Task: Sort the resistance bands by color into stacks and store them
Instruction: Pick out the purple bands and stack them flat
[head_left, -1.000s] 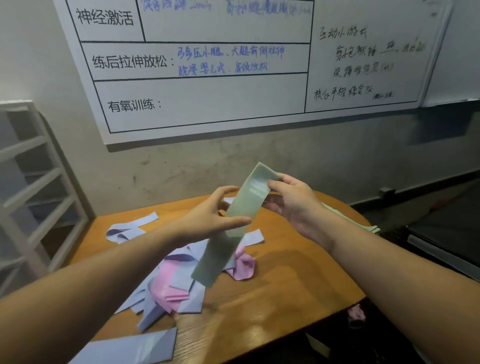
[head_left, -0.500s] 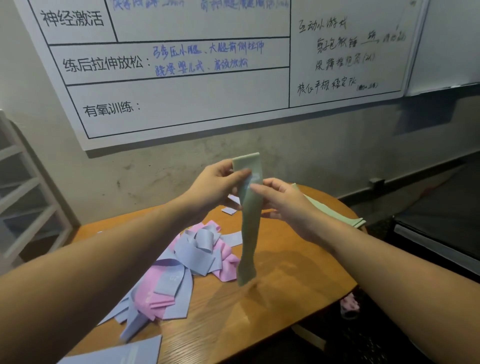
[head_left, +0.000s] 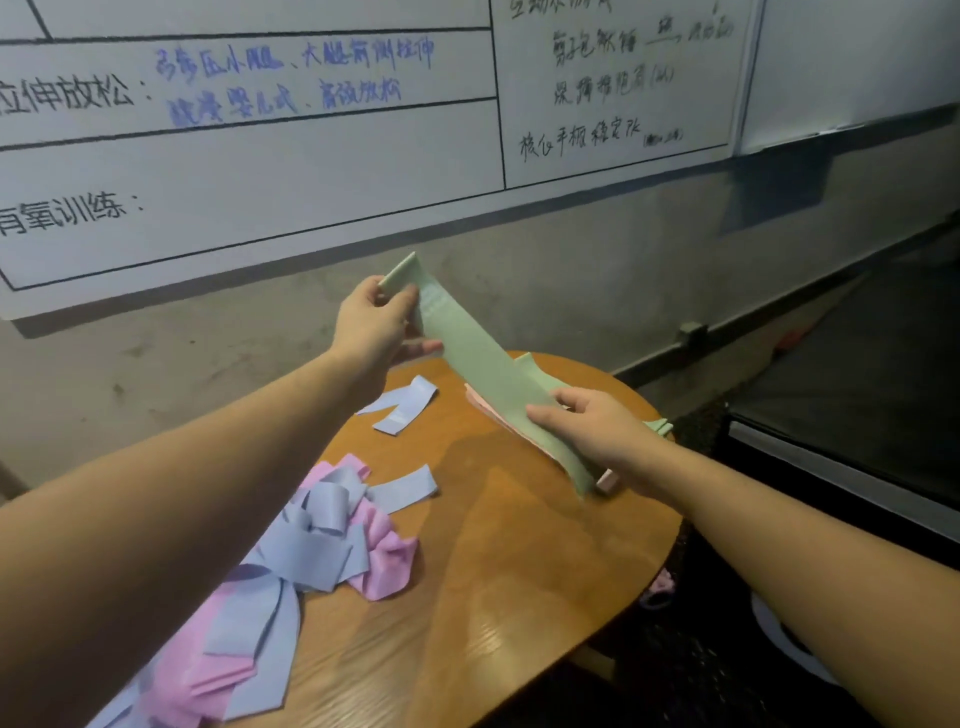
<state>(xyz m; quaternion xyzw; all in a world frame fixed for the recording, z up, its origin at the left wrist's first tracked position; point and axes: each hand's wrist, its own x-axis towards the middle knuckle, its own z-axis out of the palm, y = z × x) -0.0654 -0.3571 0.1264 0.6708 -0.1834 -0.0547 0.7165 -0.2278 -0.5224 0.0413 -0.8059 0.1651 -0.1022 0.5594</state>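
At lower left of the frame a tangle of blue and pink bands lies on the wooden worktop. Mid-frame, the right hand pinches the green band low, above a pink and green stack; farther up, the left hand fingers clamp its top end.

Matt rubbery green band, glossy grained wooden table, rough concrete wall

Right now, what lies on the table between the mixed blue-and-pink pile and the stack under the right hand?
In the head view, only bare wooden table separates the pile from the stack under the right hand.
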